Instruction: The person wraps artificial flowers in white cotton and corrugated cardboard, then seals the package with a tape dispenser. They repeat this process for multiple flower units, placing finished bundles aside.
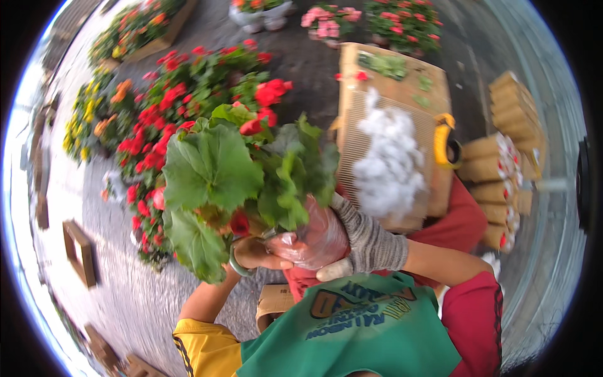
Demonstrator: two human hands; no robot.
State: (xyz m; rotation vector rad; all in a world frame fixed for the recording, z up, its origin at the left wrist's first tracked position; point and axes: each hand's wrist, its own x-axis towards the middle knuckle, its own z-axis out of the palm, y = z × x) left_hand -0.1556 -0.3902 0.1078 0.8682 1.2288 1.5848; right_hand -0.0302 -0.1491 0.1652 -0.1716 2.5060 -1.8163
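A potted begonia with broad green leaves [212, 165] and red flowers is tilted to the left in front of my chest. Its terracotta-coloured pot [311, 238] is wrapped in clear plastic. My left hand [256, 254], bare and with a pale bangle at the wrist, grips the pot near its rim; leaves hide part of the fingers. Around the pot's base is my right hand [362, 240], in a grey knitted glove. Just beyond it, white fluffy wadding [388, 160] lies on corrugated cardboard [348, 141] on top of a box.
A yellow tape dispenser [444, 141] rests at the box's right edge. Red-flowering plants [155, 113] crowd the floor at left, pink ones [330, 23] stand beyond. Several rolled cardboard sleeves [485, 165] are stacked at right. A cardboard tray [79, 253] lies at far left.
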